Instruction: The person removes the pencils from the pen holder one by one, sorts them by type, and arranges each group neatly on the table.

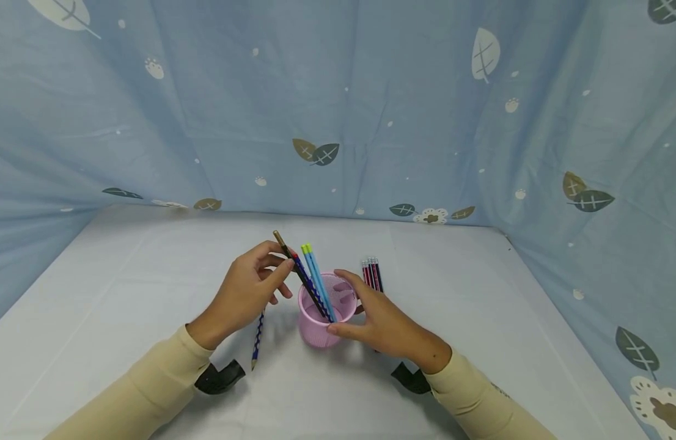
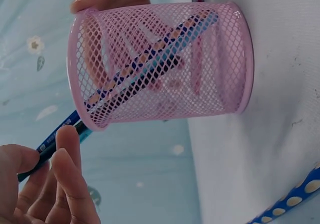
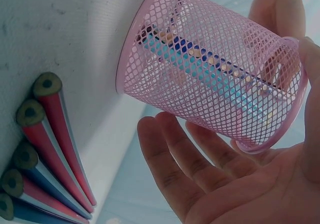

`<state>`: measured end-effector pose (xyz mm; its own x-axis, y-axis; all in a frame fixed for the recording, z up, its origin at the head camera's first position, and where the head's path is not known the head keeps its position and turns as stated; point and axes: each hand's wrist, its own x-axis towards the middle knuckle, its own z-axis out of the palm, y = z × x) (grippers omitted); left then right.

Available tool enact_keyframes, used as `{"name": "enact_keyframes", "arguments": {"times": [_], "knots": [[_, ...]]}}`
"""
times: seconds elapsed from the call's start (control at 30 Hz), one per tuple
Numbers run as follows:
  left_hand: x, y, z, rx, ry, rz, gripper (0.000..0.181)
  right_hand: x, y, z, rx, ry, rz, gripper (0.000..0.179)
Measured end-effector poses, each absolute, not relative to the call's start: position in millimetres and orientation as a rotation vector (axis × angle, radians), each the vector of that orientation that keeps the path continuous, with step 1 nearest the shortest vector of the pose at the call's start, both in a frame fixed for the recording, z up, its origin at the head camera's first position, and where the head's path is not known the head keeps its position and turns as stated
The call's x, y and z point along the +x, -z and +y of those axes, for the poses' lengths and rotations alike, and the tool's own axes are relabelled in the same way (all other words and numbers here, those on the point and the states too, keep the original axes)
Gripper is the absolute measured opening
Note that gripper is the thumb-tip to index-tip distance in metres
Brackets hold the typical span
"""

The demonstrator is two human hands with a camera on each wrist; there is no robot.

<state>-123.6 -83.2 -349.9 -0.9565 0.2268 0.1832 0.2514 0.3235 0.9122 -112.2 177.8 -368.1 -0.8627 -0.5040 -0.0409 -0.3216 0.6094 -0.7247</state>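
A pink mesh pencil cup (image 1: pixel 318 337) stands on the white table. My right hand (image 1: pixel 386 321) holds it from the right, thumb and fingers about the rim. My left hand (image 1: pixel 249 288) pinches a black pencil (image 1: pixel 281 242) with a gold end, its lower part inside the cup. Leaning in the cup beside it are a dark blue pencil (image 1: pixel 301 267) with a red end and two light blue pencils (image 1: pixel 318 278) with yellow ends. In the left wrist view, the thumb (image 2: pixel 20 159) presses the dark shaft just outside the rim.
A blue pencil (image 1: pixel 258 342) with pale dimples lies on the table below my left hand. Several red and dark striped pencils (image 1: pixel 373 275) lie behind my right hand, their flat ends visible in the right wrist view. A blue leaf-print curtain (image 1: pixel 338 110) hangs behind the table.
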Motion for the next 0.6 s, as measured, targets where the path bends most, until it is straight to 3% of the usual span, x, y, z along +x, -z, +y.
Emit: {"name": "enact_keyframes", "arguments": {"times": [0.6], "knots": [[-121.8,339.5,-91.0,-0.492,1.786,-2.378,0.028,-111.4,368.2,178.2,-0.695,1.098,2.588,0.092]]}}
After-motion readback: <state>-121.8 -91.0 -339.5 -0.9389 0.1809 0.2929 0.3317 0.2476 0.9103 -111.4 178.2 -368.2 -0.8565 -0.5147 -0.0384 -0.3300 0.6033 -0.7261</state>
